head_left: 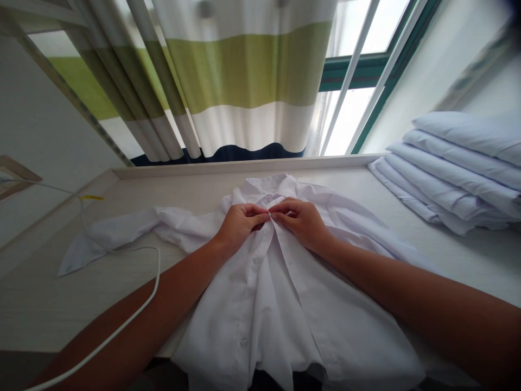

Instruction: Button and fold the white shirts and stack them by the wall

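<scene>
Our left hand (pixel 245 218) and right hand (pixel 299 220) are pinching the white, collared, long-sleeved cloth shirt (pixel 268 282) at its front opening, below the collar. It is lying across the pale wooden bench (pixel 179 187), its hem overhanging the near edge.

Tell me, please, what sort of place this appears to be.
Probably a room in a home or dormitory: there are white-and-green fabric curtains, a pale wooden desk-like surface and a stack of folded white cloth garments.

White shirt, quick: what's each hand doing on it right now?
Left hand: closed, pinching the white shirt at its front opening.
Right hand: closed, pinching the front too, fingertips by the left's.
</scene>
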A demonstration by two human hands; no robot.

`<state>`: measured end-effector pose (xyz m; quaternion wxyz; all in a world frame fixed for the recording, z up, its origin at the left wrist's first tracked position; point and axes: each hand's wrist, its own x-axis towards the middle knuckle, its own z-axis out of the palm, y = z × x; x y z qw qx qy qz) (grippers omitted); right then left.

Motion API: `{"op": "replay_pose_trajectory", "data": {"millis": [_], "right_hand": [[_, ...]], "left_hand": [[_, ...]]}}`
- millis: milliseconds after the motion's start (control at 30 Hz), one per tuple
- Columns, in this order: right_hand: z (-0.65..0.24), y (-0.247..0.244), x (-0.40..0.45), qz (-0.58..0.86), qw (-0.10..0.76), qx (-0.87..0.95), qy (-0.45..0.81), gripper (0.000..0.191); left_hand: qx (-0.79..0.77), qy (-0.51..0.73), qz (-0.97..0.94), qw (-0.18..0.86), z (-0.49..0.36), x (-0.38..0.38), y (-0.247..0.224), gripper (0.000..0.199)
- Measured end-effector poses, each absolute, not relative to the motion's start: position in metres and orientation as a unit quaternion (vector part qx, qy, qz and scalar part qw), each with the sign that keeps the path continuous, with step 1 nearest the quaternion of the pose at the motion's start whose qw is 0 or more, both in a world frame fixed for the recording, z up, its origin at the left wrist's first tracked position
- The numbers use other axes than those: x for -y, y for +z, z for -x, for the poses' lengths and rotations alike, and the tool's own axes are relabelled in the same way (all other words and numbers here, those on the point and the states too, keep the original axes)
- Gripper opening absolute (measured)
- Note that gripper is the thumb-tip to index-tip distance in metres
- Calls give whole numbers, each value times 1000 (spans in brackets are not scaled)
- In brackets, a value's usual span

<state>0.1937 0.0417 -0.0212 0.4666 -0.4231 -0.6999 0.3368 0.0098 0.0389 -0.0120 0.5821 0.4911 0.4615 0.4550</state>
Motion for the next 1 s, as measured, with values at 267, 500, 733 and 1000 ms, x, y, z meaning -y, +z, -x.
{"op": "replay_pose_trajectory", "data": {"millis": [267, 500, 733, 1000], "right_hand": [[-193, -23, -41, 428, 466, 695, 341, 13], [-192, -22, -40, 441, 461, 681, 360, 13], [-193, -21, -40, 447, 462, 685, 343, 14], [-192, -20, -40, 440, 458, 705, 315, 14]], "left_hand": [[-465, 446, -489, 588, -11, -38, -11, 30], [-466, 438, -500, 583, -10, -40, -13, 25], [-474, 425, -483, 602, -9, -40, -7, 23], [-474, 397, -487, 617, -8, -40, -4, 27]]}}
